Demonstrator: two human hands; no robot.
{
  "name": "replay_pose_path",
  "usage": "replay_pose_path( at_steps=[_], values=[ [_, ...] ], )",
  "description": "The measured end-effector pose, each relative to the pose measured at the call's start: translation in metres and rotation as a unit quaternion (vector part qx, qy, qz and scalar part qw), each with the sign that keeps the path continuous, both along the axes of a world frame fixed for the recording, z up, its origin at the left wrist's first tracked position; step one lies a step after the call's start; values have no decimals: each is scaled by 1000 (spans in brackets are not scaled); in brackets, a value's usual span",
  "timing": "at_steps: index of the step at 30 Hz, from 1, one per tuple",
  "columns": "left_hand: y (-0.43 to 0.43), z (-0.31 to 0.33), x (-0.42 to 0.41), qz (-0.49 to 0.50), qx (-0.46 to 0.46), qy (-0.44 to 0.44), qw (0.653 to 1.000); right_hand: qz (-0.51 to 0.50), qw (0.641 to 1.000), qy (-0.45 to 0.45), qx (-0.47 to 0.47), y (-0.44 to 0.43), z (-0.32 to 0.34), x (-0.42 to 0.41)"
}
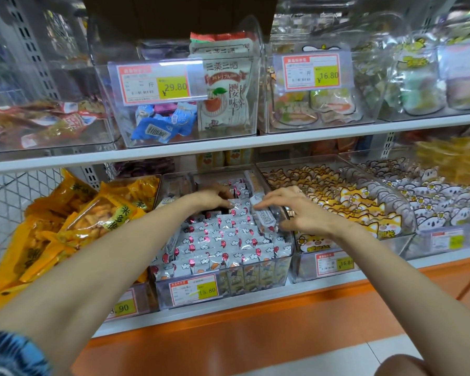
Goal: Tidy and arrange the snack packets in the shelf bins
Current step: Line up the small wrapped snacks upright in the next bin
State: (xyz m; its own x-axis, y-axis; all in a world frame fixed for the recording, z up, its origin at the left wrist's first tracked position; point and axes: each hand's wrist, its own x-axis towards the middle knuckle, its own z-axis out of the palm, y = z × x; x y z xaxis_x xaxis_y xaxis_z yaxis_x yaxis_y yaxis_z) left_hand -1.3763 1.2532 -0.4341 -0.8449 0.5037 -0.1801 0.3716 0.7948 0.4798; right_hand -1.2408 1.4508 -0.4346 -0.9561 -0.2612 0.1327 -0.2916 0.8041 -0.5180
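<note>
A clear plastic bin (pixel 280 263) on the lower shelf holds rows of small silver snack packets (pixel 223 240) printed with clouds and red balloons. My left hand (pixel 215 198) reaches into the back of this bin, fingers curled down onto the packets there. My right hand (pixel 296 207) is over the bin's right side and pinches one packet (pixel 263 215) that stands up and tilts along the right wall. Both forearms stretch in from the bottom of the view.
Yellow snack bags (pixel 65 226) fill the bin on the left. Cat-printed packets (pixel 350 204) and koala-printed packets (pixel 440 196) fill the bins on the right. The upper shelf (pixel 228 145) carries clear bins with price tags. An orange base panel (pixel 228 327) runs below.
</note>
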Motion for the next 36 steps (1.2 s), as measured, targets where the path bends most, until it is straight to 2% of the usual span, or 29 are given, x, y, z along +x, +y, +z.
replay_pose_path(
  at_steps=[6, 10, 12, 15, 19, 22, 26, 28, 36],
  values=[
    [0, 10, 9, 10, -43, -60, 997, 13, 998, 6, 58, -3, 2, -1],
    [0, 9, 12, 13, 5, -116, 993, 18, 994, 34, 103, -10, 3, -4],
    [-2, 10, 13, 8, -4, -122, 992, 16, 993, 49, 105, -12, 2, -8],
    [-2, 11, 18, -9, -17, -109, 994, 5, 996, 82, 37, -13, 2, -11],
    [-3, 12, 23, -17, 0, -92, 996, -40, 986, 105, -120, -17, 3, -11],
    [-7, 11, 21, -4, 7, -85, 996, -91, 958, 95, -256, -19, 6, -11],
    [-10, 16, 24, 3, 30, -77, 997, -138, 913, 84, -374, -21, 9, -10],
    [-11, 19, 27, 3, 38, -75, 996, -144, 905, 87, -390, -21, 9, -9],
    [-16, 22, 31, -1, 50, -64, 997, -167, 913, 85, -363, -24, 10, -8]
  ],
)
